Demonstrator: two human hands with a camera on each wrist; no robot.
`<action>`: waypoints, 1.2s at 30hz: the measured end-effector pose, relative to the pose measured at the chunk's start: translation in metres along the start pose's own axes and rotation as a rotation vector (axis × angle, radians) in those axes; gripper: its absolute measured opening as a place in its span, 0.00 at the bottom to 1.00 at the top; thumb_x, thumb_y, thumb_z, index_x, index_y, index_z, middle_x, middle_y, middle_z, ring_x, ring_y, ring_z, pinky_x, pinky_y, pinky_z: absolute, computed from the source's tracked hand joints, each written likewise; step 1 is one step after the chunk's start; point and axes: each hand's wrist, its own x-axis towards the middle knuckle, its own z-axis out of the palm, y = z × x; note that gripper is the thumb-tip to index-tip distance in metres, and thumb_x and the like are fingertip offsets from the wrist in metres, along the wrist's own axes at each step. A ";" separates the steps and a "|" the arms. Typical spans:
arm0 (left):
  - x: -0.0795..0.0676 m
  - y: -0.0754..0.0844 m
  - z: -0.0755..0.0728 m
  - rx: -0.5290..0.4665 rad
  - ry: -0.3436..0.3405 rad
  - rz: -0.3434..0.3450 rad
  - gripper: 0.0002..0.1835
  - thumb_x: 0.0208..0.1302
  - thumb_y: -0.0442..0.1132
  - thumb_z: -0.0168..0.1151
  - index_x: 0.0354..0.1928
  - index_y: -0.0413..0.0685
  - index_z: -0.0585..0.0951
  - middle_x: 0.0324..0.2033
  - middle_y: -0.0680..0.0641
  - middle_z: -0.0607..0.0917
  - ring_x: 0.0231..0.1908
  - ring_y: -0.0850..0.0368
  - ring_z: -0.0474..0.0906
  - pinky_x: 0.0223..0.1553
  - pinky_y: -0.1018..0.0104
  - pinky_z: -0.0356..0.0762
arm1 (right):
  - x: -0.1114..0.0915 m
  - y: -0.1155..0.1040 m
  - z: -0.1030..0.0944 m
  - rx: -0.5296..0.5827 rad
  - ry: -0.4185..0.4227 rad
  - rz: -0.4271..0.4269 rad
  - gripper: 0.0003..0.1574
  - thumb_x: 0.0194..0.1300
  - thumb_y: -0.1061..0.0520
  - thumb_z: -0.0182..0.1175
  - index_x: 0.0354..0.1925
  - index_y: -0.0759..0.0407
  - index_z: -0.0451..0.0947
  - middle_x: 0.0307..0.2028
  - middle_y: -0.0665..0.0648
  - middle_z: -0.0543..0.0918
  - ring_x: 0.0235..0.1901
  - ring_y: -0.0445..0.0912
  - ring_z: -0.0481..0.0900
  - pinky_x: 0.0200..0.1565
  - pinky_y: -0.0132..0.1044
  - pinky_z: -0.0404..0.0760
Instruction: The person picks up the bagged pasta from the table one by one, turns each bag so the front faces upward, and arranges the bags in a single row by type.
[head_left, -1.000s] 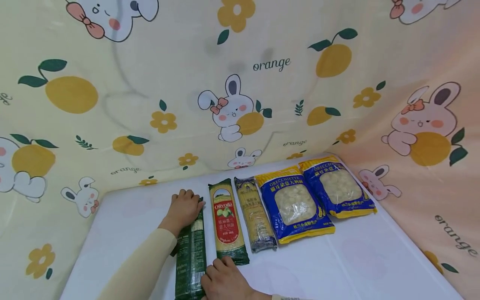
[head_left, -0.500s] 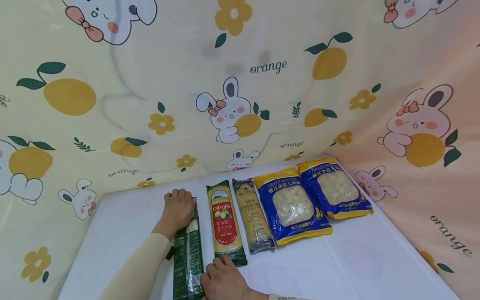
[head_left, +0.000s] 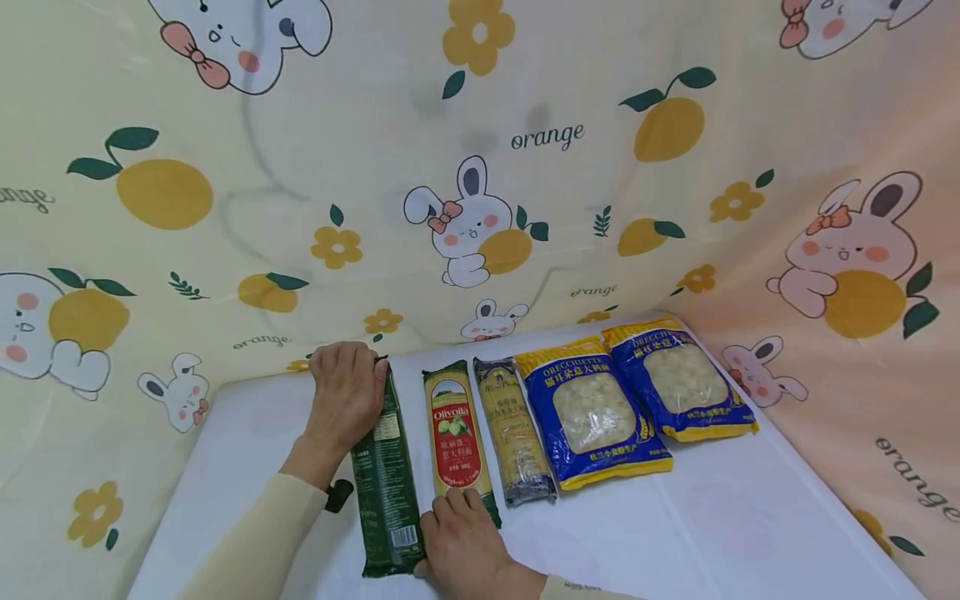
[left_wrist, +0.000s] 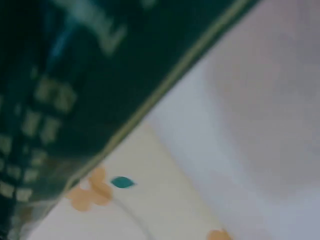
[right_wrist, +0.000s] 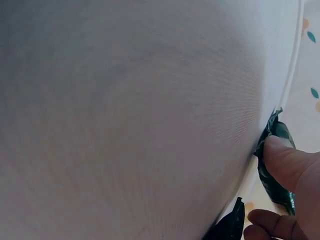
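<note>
A dark green spaghetti packet (head_left: 388, 492) lies printed back side up at the left of the row in the head view, its barcode near the lower end. My left hand (head_left: 348, 396) grips its upper end; in the left wrist view the packet (left_wrist: 100, 85) fills the upper left. At the lower right corner my right hand (head_left: 468, 542) pinches the packet, and the right wrist view shows the thumb (right_wrist: 287, 160) on the crinkled green end. Close beside the right hand's fingertips is a red-labelled Olivoila spaghetti packet (head_left: 453, 442), its lower end partly covered.
Right of these lie a slim yellowish pasta packet (head_left: 516, 433) and two blue-and-yellow orecchiette bags (head_left: 596, 417), (head_left: 686, 379). All rest on a white table (head_left: 720, 533). A printed curtain (head_left: 375, 167) stands behind the table's far edge. A black strap piece (head_left: 339, 495) shows by the left wrist.
The green spaghetti packet has shifted away toward the table's far edge, so its lower end now shows. My left hand moved the same way with it; my right hand moved slightly farther forward.
</note>
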 end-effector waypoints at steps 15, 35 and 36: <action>0.012 0.023 -0.015 -0.017 0.068 0.070 0.21 0.85 0.46 0.45 0.37 0.35 0.72 0.40 0.37 0.72 0.44 0.38 0.61 0.48 0.41 0.55 | 0.004 -0.005 0.003 0.137 0.001 0.089 0.34 0.74 0.24 0.52 0.37 0.50 0.81 0.28 0.45 0.69 0.35 0.41 0.63 0.40 0.36 0.57; 0.014 0.024 -0.019 -0.045 0.053 0.043 0.21 0.86 0.47 0.43 0.37 0.37 0.71 0.40 0.37 0.72 0.42 0.39 0.60 0.47 0.41 0.53 | 0.006 -0.006 0.001 0.133 0.007 0.126 0.30 0.72 0.27 0.60 0.36 0.50 0.79 0.27 0.45 0.68 0.34 0.41 0.63 0.41 0.36 0.58; 0.014 0.024 -0.019 -0.046 0.048 0.038 0.21 0.86 0.47 0.43 0.37 0.37 0.71 0.40 0.37 0.71 0.42 0.39 0.60 0.47 0.41 0.53 | 0.006 -0.006 0.001 0.131 0.005 0.127 0.30 0.72 0.27 0.60 0.37 0.50 0.80 0.27 0.45 0.68 0.34 0.41 0.63 0.41 0.36 0.58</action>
